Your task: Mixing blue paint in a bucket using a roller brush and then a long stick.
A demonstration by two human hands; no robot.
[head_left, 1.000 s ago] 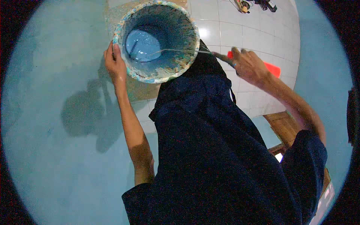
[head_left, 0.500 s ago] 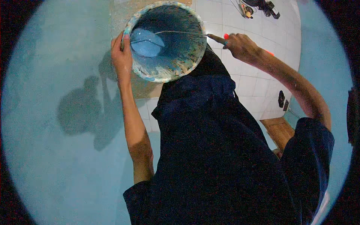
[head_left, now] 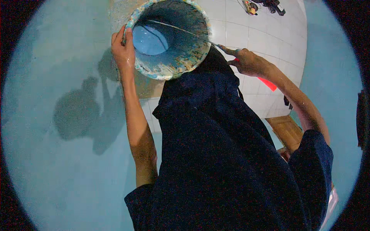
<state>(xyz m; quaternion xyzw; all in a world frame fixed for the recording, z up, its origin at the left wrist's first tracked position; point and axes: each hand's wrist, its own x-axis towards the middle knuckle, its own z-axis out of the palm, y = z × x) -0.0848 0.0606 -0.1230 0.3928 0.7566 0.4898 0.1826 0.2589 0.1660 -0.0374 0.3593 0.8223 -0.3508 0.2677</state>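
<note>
The left hand is pinching the near edge of the bucket, thumb and fingers closing over the rim. The bucket is sitting between the two hands, its mouth facing the camera. Dried splashes of white, blue and yellow are crusting its rim and inner wall. Light blue liquid is pooling at the bottom, on the left hand's side.

The right hand is gripping a thin rod, forefinger stretching along it, other fingers curling. The rod is crossing the rim nearest this hand and reaching inside; whether its tip is touching the liquid, I cannot tell. A red piece is showing beneath the right wrist.

White floor tiles are spreading under and beyond the right hand, with black items lying further out. A pale blue wall is catching a shadow beside the left forearm.
</note>
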